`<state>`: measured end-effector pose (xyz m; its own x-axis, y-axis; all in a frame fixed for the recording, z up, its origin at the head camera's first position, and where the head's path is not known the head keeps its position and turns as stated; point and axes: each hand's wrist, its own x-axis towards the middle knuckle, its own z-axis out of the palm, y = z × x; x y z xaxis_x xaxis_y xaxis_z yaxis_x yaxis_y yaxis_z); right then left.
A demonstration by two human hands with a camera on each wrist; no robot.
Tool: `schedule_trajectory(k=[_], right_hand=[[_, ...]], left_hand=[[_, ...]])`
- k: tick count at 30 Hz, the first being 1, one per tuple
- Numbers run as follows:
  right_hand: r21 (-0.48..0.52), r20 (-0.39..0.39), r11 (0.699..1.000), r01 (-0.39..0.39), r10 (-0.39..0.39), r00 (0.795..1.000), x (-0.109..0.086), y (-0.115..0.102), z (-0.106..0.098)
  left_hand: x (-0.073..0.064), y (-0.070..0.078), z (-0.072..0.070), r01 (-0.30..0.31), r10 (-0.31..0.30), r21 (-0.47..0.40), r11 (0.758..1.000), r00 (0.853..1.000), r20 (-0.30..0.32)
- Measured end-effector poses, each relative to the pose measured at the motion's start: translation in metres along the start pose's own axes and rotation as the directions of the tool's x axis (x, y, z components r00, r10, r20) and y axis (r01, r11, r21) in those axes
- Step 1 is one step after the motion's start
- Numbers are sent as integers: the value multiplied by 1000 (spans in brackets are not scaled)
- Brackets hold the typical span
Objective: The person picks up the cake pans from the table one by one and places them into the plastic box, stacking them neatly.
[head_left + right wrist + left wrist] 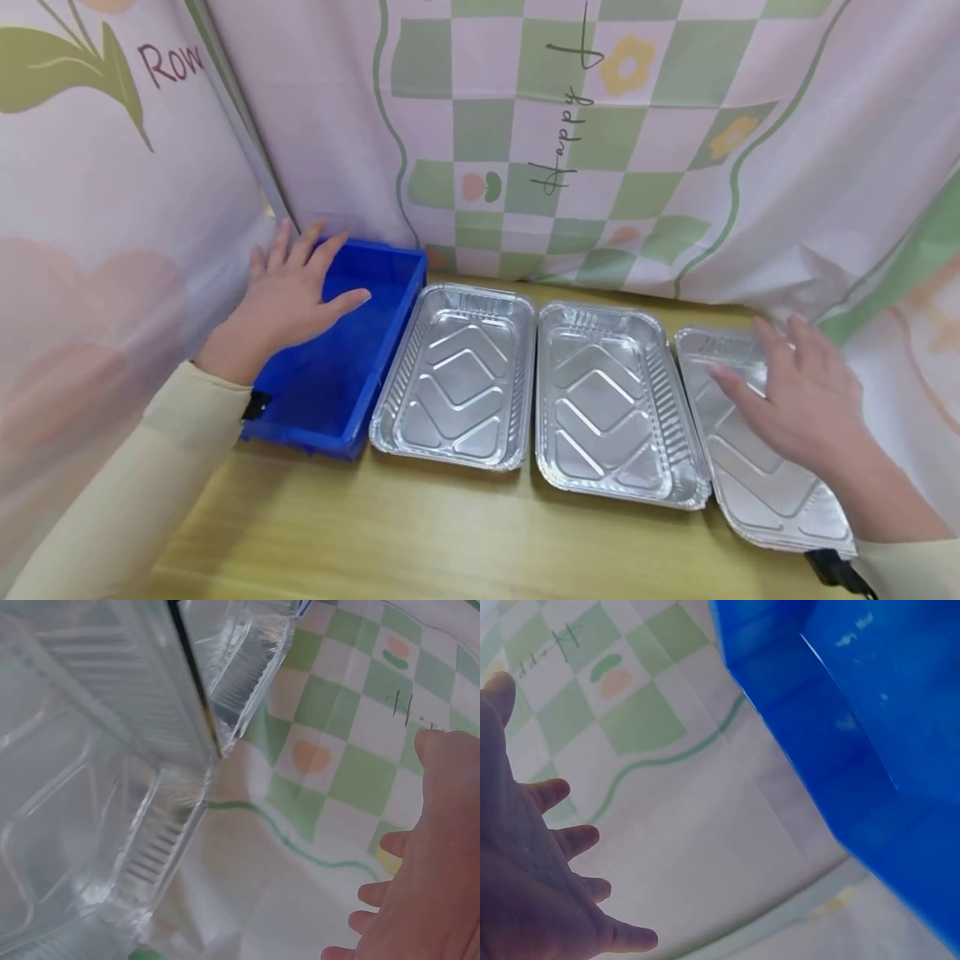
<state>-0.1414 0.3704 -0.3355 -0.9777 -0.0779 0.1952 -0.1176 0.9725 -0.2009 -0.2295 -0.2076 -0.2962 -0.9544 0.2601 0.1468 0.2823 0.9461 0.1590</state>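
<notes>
My left hand (288, 292) hovers over the blue plastic tray (330, 358) at the left, its fingers spread and nothing in its grasp. In the left wrist view the fingers of that hand (547, 847) stand apart from the tray's wall (795, 742). Over the rightmost foil tray (757, 467) is my right hand (806, 400), fingers extended and holding nothing. The right wrist view has this hand (427, 862) at the right, apart from the foil tray (150, 855). Two more foil trays, one left of centre (457, 383) and one in the middle (607, 408), lie between the hands.
All the trays stand side by side on a wooden table (450, 533). A patterned curtain (555, 150) hangs close behind them, and another printed cloth (97, 250) borders the left side. Dark straps show at both wrists.
</notes>
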Motion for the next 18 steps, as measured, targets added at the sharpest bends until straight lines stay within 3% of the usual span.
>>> schedule_trajectory(k=[9,16,18], right_hand=[[69,-1,995,-66,66,998,-29,40,7],[35,49,991,-129,127,991,-55,73,13],[27,43,990,-139,138,989,-61,83,15]], left_hand=[[-20,-38,3,42,-43,-74,996,999,-17],[-36,-61,13,3,-16,-147,989,996,-85],[-42,-65,14,4,-19,-187,982,997,-77]])
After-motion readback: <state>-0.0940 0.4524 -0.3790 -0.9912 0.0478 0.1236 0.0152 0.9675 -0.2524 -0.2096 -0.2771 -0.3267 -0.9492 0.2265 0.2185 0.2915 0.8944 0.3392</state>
